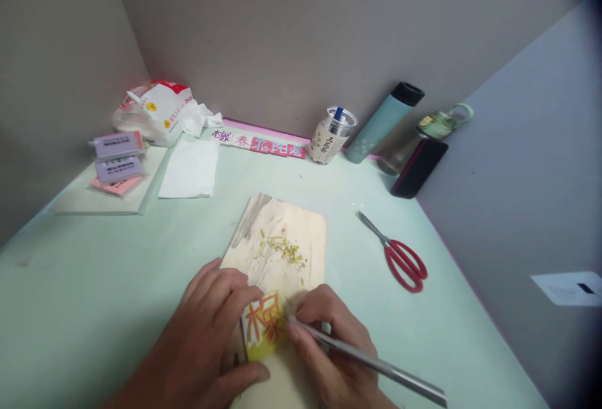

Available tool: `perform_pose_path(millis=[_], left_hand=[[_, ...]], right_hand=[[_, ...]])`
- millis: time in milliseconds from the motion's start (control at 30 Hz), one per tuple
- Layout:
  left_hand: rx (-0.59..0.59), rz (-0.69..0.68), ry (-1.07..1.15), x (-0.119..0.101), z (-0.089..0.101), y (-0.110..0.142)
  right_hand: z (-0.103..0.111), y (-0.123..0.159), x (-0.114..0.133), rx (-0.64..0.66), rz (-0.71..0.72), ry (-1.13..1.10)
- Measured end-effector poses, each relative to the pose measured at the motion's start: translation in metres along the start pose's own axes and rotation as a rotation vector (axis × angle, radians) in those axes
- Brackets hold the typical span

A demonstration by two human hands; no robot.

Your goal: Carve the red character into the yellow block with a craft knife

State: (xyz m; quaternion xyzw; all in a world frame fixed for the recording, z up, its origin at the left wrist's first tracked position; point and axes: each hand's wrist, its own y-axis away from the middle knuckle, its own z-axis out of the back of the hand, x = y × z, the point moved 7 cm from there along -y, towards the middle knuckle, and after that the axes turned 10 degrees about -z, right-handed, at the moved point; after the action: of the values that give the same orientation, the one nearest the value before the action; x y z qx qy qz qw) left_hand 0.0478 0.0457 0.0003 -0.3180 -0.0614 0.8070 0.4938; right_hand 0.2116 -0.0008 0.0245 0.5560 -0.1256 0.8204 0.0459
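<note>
My left hand [221,327] holds a small yellow-and-white carving block [264,327] steady on a cream board, its fingers along the top left and its thumb below. An orange character is marked on the block's face, and part of that face looks cut away. In my right hand [332,346] is a slim silver craft knife [376,362], pinched like a pen. Its tip is at the block's right edge, too small and blurred to make out. Yellow-green shavings [286,249] lie scattered on the board [313,227] beyond the block.
Red-handled scissors [404,265] lie to the right. At the back stand a clear cup [324,139], a teal bottle [383,123], a green bottle [399,153] and a phone [418,167]. Wrapped blocks [118,157], a napkin [190,170] and a plastic bag [157,111] are left.
</note>
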Motion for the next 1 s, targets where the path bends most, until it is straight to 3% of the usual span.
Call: perform_pose_path(millis=[133,367,667,800,1000], left_hand=[[-0.025,0.026,0.024,-0.002,-0.002,0.000],[-0.070,0.122,0.068,-0.003,-0.007,0.003],[-0.086,0.098,0.026,-0.004,-0.003,0.002],[-0.026,0.018,0.004,-0.007,-0.004,0.000],[-0.031,0.014,-0.013,-0.009,-0.003,-0.001]], right_hand=[[0.003,-0.001,-0.005,-0.013,-0.022,-0.043],[0.005,-0.001,-0.022,0.078,-0.221,-0.065],[-0.004,0.003,-0.014,0.143,-0.113,0.042],[-0.008,0.002,-0.009,0.135,-0.067,0.043],[-0.010,-0.001,-0.005,0.132,-0.008,0.085]])
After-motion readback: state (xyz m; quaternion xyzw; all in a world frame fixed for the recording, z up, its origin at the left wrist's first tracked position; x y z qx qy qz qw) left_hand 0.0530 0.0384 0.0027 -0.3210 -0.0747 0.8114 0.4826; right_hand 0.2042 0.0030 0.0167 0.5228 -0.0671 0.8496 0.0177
